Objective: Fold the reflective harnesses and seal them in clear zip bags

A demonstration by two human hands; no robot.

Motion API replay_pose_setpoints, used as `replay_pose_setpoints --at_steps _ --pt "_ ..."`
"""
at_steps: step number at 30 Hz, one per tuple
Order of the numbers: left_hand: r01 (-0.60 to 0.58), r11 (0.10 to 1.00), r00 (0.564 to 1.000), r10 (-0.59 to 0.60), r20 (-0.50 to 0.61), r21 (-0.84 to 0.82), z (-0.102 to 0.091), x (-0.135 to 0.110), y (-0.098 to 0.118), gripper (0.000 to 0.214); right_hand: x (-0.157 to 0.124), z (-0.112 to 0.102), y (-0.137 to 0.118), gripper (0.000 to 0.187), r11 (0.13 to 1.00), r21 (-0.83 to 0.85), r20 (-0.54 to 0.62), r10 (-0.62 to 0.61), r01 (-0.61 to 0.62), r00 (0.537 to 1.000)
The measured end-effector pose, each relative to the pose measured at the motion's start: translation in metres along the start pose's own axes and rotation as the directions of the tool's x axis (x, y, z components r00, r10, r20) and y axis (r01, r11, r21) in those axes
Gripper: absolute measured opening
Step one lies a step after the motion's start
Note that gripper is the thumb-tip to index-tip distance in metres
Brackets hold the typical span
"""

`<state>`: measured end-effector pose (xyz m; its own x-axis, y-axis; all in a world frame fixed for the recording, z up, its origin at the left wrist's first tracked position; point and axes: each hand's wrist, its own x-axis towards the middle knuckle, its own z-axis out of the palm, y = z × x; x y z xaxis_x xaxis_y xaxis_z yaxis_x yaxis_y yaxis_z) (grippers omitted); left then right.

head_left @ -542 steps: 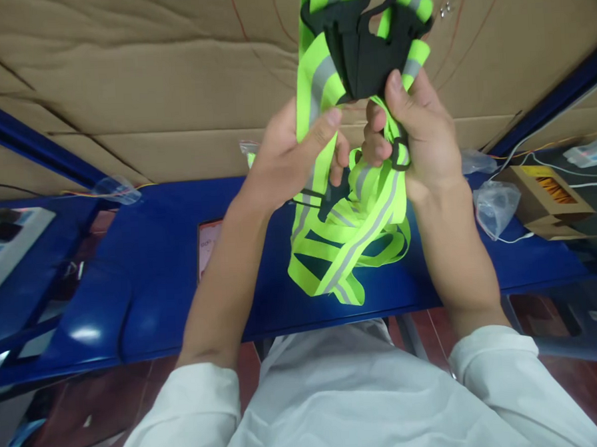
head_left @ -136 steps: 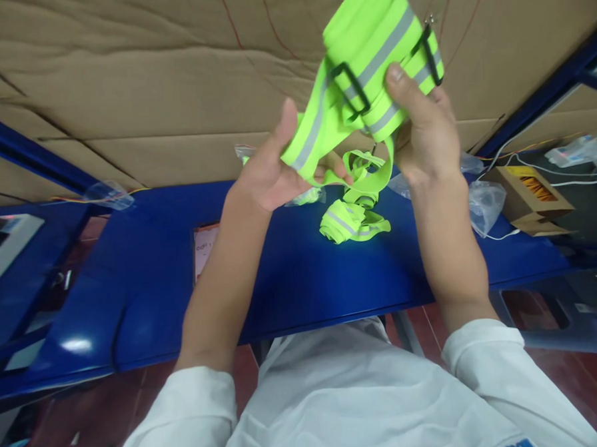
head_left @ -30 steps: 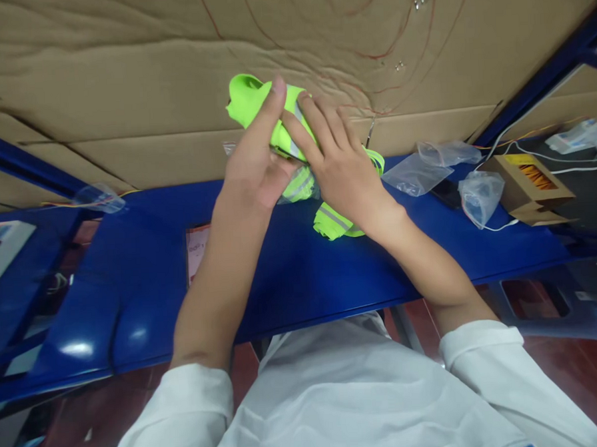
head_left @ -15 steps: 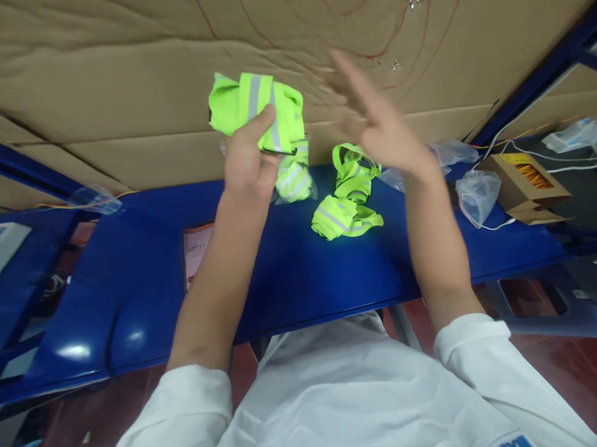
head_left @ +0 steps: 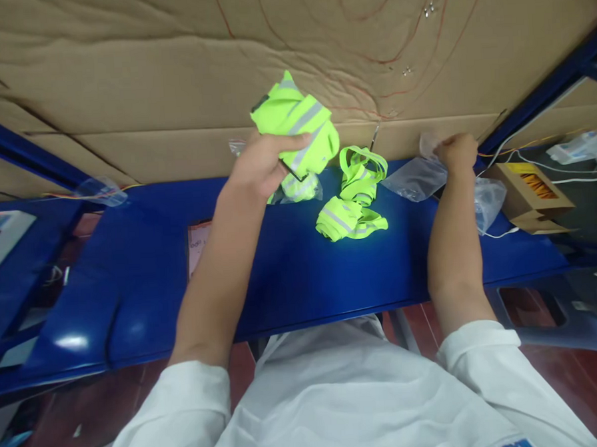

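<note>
My left hand [head_left: 268,160] is closed around a folded neon-yellow reflective vest [head_left: 301,126] with grey stripes, holding it up above the table with the thumb across its front. Off to the right, my right hand [head_left: 457,152] has its fingers closed on a clear plastic bag [head_left: 428,146] at the back of the table. Beside it lies another clear bag [head_left: 416,179]. Below the held bundle sits a bagged neon bundle [head_left: 300,187], partly hidden by my left hand. Two loose neon bundles, one looped [head_left: 361,177] and one rolled [head_left: 345,219], lie between my hands.
A blue table [head_left: 291,277] runs across, backed by a cardboard wall [head_left: 171,90]. An opened cardboard box [head_left: 527,195] and a crumpled clear bag [head_left: 490,203] stand at right near white cables. A pinkish sheet [head_left: 197,245] lies partly behind my left forearm.
My right hand has moved right and down, from open in the air to closed on a plastic bag. My left hand has shifted right, turning the folded vest.
</note>
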<state>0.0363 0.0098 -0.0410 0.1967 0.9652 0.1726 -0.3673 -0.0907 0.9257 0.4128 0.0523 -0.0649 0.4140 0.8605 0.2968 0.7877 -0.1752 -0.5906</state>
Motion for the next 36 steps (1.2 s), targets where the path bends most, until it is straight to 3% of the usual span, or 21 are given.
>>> replay_pose_setpoints --at_steps 3,6,9,11,14,17,22,24,29,33,36 --pt "0.069 0.997 0.988 -0.063 0.144 -0.041 0.005 0.001 -0.008 0.071 0.007 0.004 -0.029 0.009 0.998 -0.050 -0.059 -0.042 0.039 0.997" --pt "0.115 0.991 0.955 -0.090 0.283 -0.074 0.011 -0.004 -0.010 0.068 -0.014 0.007 -0.076 0.029 0.972 -0.050 -0.091 -0.234 0.231 0.968" --pt "0.121 0.989 0.938 -0.086 0.335 -0.084 0.015 -0.012 -0.006 0.067 -0.053 0.007 -0.118 0.029 0.775 -0.029 -0.052 -0.632 0.631 0.773" --pt "0.104 0.992 0.937 -0.075 0.342 -0.069 0.015 -0.015 -0.002 0.059 -0.073 0.005 -0.134 0.022 0.692 0.041 -0.036 -0.719 0.720 0.694" --pt "0.109 0.993 0.929 -0.086 0.359 -0.042 0.010 -0.015 0.000 0.055 -0.082 0.000 -0.139 0.013 0.659 0.183 -0.026 -0.738 0.729 0.674" --pt "0.170 0.985 0.911 -0.157 0.382 0.001 0.004 -0.009 -0.004 0.059 -0.077 -0.004 -0.134 0.028 0.655 0.269 -0.044 -0.724 0.706 0.689" --pt "0.243 0.961 0.843 -0.276 0.461 0.130 0.002 -0.005 -0.013 0.058 -0.080 -0.009 -0.133 0.027 0.589 0.288 -0.030 -0.782 0.755 0.622" --pt "0.237 0.956 0.833 -0.293 0.470 0.175 0.002 -0.006 -0.012 0.058 -0.082 -0.010 -0.134 0.026 0.588 0.312 -0.001 -0.785 0.746 0.619" --pt "0.232 0.928 0.848 -0.340 0.406 0.293 0.000 -0.008 -0.008 0.072 -0.082 -0.014 -0.130 0.023 0.577 0.453 0.080 -0.786 0.680 0.614" --pt "0.185 0.871 0.899 -0.337 0.279 0.455 -0.001 -0.007 -0.009 0.090 -0.087 -0.016 -0.130 0.020 0.510 0.542 0.119 -0.833 0.668 0.540" --pt "0.181 0.787 0.913 -0.357 0.196 0.589 0.001 -0.007 -0.009 0.083 -0.095 -0.016 -0.135 0.018 0.496 0.507 0.151 -0.856 0.705 0.494"
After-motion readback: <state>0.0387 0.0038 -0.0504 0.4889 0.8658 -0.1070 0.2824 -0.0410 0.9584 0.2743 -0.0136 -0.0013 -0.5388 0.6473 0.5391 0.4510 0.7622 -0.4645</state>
